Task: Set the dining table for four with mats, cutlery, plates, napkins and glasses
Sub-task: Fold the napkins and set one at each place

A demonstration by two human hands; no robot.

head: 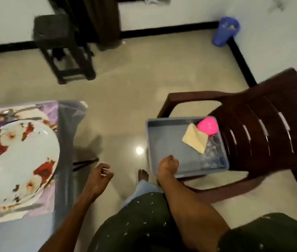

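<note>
A grey tray [162,142] sits on a dark red plastic chair [264,124] at right. Inside it lie a folded beige napkin [195,140], a pink cup [207,126] and clear glasses [215,157] along its right side. My right hand [168,165] hangs over the tray's near left corner with fingers curled; I cannot tell if it touches the rim. My left hand [99,176] hovers over the floor, fingers loosely curled, holding nothing. On the table at left, a white plate with red flowers [17,160] lies on a floral mat [47,197], with cutlery [17,111] beyond it.
The table corner [67,124] with a grey cloth juts out at left. A dark stool [62,48] stands at the back, a blue bin [226,31] in the far corner. Beige tiled floor [126,106] lies between table and chair. My foot [143,175] shows below.
</note>
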